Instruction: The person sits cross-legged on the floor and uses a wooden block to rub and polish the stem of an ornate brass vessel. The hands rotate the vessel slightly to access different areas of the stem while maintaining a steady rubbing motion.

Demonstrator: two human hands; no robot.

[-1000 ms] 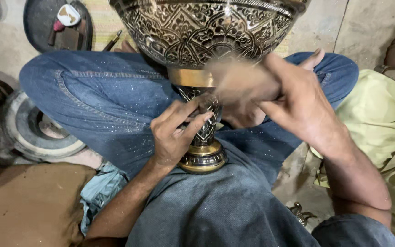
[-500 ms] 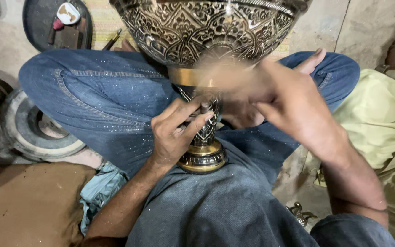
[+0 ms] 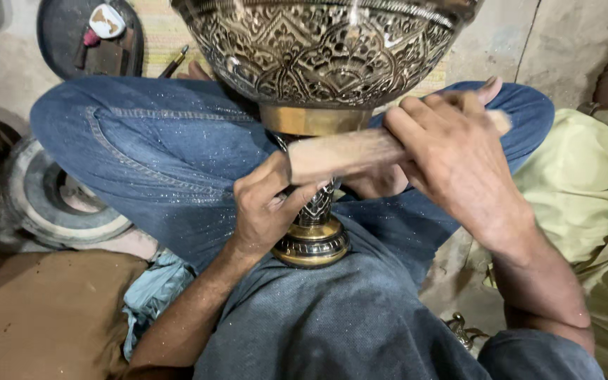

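Across the seated person's crossed legs, clad in blue jeans (image 3: 142, 169), an engraved metal goblet-shaped vase (image 3: 325, 53) lies tipped toward the camera, its wide patterned bowl filling the top of the view and its round brass foot (image 3: 312, 245) pressed against the grey shirt (image 3: 318, 324) at the belly. Lodged between lap and body like this, the piece seems steadied so that its narrow stem faces the hands. Off to the right lies a pale green cloth (image 3: 578, 183); to the left a round ring-shaped disc (image 3: 51, 204) rests on the floor, and a dark tray (image 3: 82, 35) with small items sits farther up. The right hand (image 3: 459, 162) is clenched around a wooden stick-like tool (image 3: 346, 151), held crosswise just under the bowl's brass collar, blurred slightly. The left hand (image 3: 265, 204) wraps its fingers about the ornate stem, apparently bracing it; whether it also pinches a small tool I cannot tell.
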